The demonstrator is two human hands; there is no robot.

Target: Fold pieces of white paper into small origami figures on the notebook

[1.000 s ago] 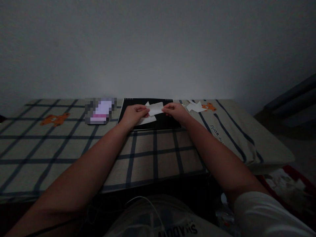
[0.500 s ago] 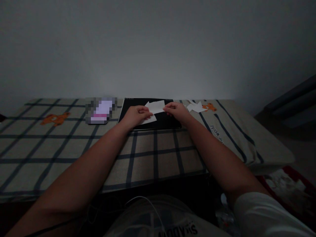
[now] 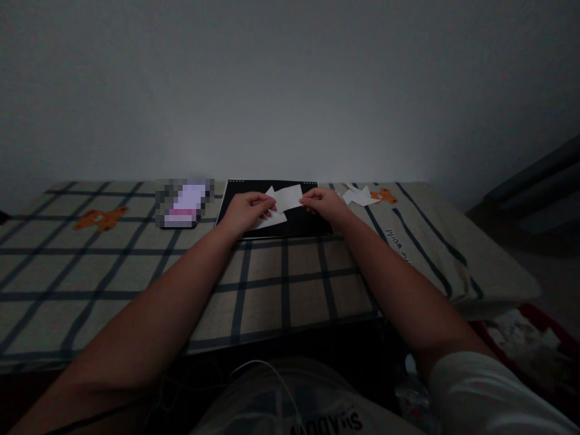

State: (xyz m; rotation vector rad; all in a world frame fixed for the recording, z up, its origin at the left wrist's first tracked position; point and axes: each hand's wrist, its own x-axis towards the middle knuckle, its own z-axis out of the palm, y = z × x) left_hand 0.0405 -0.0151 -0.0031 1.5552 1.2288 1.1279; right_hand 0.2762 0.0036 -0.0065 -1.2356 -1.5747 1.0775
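A small piece of white paper (image 3: 289, 197) is pinched between my two hands above a black pad (image 3: 312, 223). My left hand (image 3: 247, 211) is closed on the paper's left edge, thumb against fingers. At its right edge, my right hand (image 3: 322, 200) grips with the fingertips. More white paper (image 3: 272, 222) shows beneath my left hand, lying on the pad and partly covered by it. To the right of the pad lie folded white paper pieces (image 3: 361, 196) on the cloth.
A lit phone (image 3: 188, 202), partly pixelated, lies left of the pad. A checked cloth (image 3: 267, 272) with orange bear prints covers the table, which meets a plain wall (image 3: 290, 90). A red bin (image 3: 534, 338) with crumpled white stuff stands low at right, near a clear bottle (image 3: 414, 399).
My left fingers have shifted slightly left along the paper, so more of its left part shows. My right hand has barely moved.
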